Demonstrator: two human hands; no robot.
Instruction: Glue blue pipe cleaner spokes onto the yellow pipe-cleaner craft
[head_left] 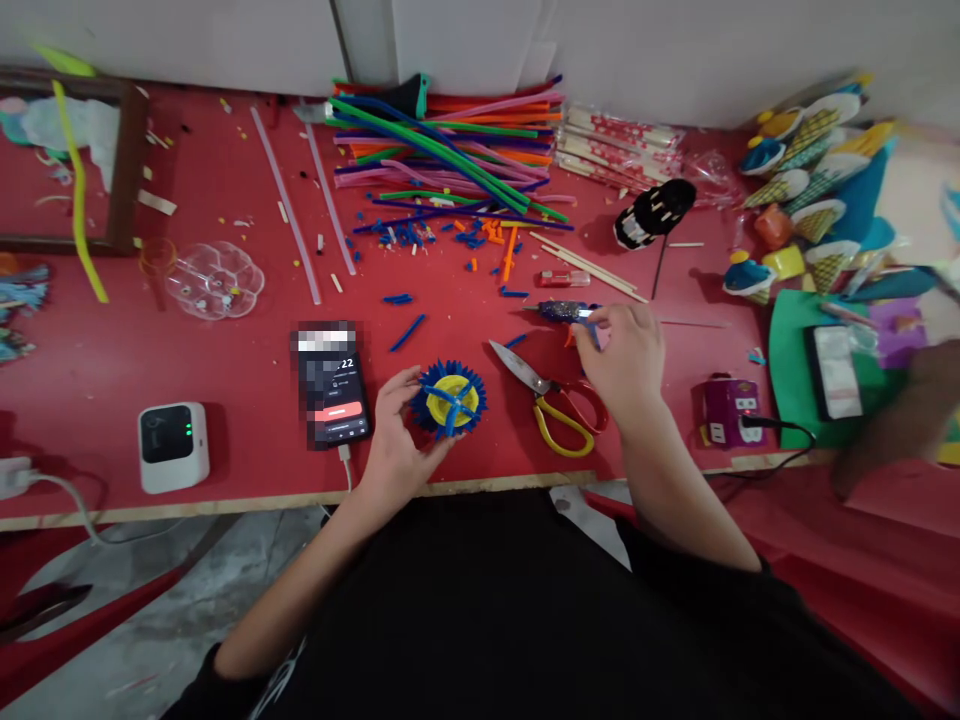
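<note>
My left hand (397,435) is closed on the edge of a round craft piece (452,398), with thumb and fingers on its rim. The piece has a blue spiky fringe, a yellow cup-like middle and blue strips crossed over it. My right hand (624,362) has its fingers curled on the back end of a dark blue glittery glue gun (559,311), whose tip points left. The hand partly hides the gun's handle. Between my hands lie scissors (541,388) with one yellow and one red handle loop, slightly open. Short blue pipe cleaner pieces (407,332) are scattered close by.
Coloured pipe cleaners (450,150) are heaped at the back, beside wrapped sticks (615,150). A phone (341,385) and a white device (173,447) lie left. A purple power socket (731,412) and craft cones (817,190) are right. Another person's blurred arm (900,425) reaches in.
</note>
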